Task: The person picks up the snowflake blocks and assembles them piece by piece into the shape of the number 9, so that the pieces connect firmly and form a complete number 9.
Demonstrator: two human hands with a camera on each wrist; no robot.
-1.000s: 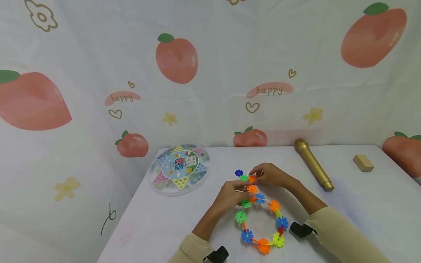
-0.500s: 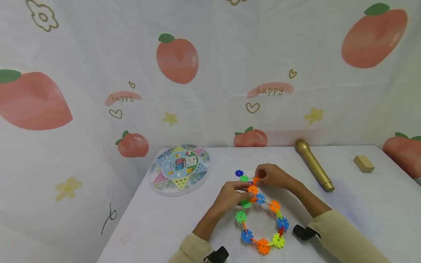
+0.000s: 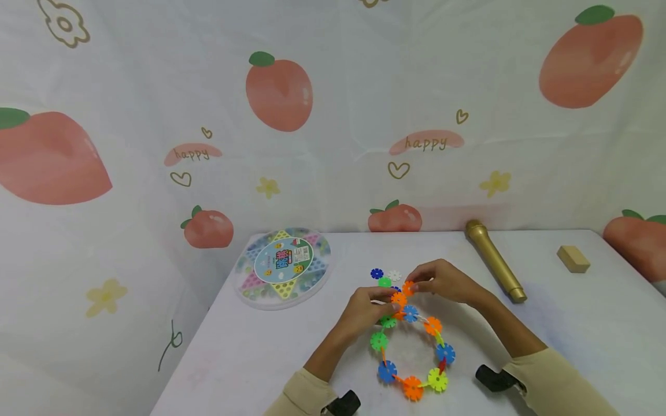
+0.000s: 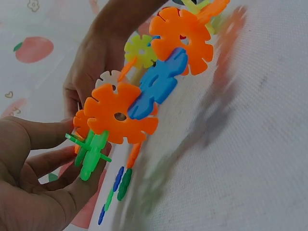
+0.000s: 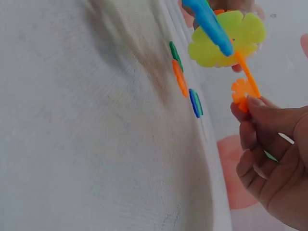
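Note:
A ring of linked snowflake discs (image 3: 387, 371) in orange, blue, green and yellow stands over the white table. My left hand (image 3: 361, 315) holds the ring at its far side, thumb and fingers on a green disc (image 4: 91, 151) beside an orange disc (image 4: 118, 113) in the left wrist view. Just right of those fingertips, my right hand (image 3: 447, 282) pinches a single orange disc (image 3: 408, 288) between thumb and forefinger. In the right wrist view this orange disc (image 5: 242, 92) is close to a thin orange piece seen edge-on; whether they join I cannot tell.
Several loose discs lie beyond the hands, among them a dark blue disc (image 3: 377, 273) and a white disc (image 3: 394, 275). A round board game box (image 3: 283, 268) is at the back left. A gold microphone (image 3: 494, 260) and a wooden block (image 3: 574, 259) lie to the right.
My right hand has drawn back to the right, bringing the orange disc away from the loose discs and uncovering the white one. The left hand keeps its hold, nearly still.

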